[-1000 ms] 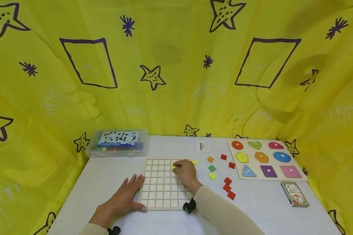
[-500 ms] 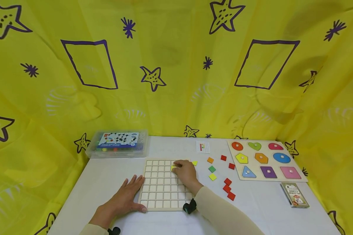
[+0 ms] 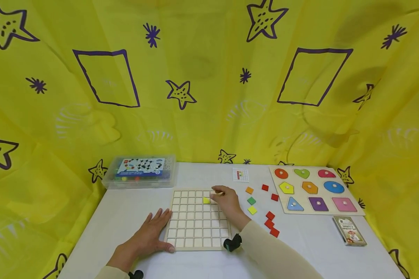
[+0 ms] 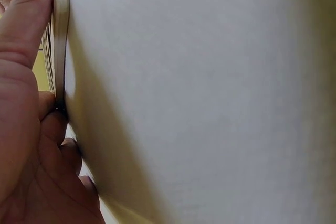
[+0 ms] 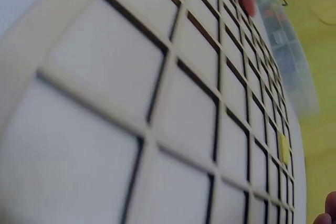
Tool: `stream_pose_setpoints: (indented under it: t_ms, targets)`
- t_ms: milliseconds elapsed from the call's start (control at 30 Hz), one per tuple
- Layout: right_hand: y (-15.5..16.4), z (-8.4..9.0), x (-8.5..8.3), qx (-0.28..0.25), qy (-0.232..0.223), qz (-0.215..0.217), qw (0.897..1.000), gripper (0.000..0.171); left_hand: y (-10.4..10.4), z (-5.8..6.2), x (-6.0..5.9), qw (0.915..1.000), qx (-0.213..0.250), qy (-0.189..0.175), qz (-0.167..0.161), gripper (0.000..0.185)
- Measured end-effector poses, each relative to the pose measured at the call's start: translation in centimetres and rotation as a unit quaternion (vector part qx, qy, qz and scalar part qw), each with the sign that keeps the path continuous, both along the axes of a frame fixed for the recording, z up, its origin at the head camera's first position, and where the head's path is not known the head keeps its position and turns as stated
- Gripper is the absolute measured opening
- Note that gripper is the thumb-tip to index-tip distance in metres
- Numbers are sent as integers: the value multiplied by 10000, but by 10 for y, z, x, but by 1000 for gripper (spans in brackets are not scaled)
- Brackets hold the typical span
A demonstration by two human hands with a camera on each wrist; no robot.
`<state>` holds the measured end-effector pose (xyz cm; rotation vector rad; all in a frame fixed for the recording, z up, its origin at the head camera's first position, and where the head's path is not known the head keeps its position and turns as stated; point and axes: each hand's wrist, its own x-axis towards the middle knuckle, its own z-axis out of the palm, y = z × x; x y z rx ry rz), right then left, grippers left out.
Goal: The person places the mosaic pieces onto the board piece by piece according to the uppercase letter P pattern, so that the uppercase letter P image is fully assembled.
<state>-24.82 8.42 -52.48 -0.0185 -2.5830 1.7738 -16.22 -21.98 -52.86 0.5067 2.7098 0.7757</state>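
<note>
A light wooden grid board (image 3: 190,223) lies on the white table. One yellow square tile (image 3: 206,200) sits in a cell of its second row from the back, and the same tile (image 5: 284,149) shows at the far side in the right wrist view. Just to the tile's right, my right hand (image 3: 229,203) hovers over the board, thumb and index finger apart with nothing between them. My left hand (image 3: 150,232) rests with spread fingers against the board's left edge, its thumb at the front corner. In the left wrist view the thumb (image 4: 23,24) lies along the board's side.
Right of the board lie loose tiles: orange (image 3: 249,190), green (image 3: 251,200), yellow (image 3: 252,210) and several red (image 3: 270,215). Behind them is a pattern card (image 3: 240,175). A shape puzzle (image 3: 301,201), a playing-card box (image 3: 349,231) and a clear plastic case (image 3: 139,171) stand further out.
My right hand has let go of the yellow tile and moved a little right, leaving it in its cell. A loose yellow tile by the board's right edge is now hidden. The left hand stays put.
</note>
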Motion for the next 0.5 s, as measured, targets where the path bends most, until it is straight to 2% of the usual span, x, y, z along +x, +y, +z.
stream_pose_setpoints:
  t_ms: [267,500]
  targets:
    - [67,11,-17,382,-187,-644,9970,39,1,-1,0,10000,-33,-17,51,125]
    - [113,8,-19,609,-541,-738,9939,44,1,1,1,10000,10,-15,59,125]
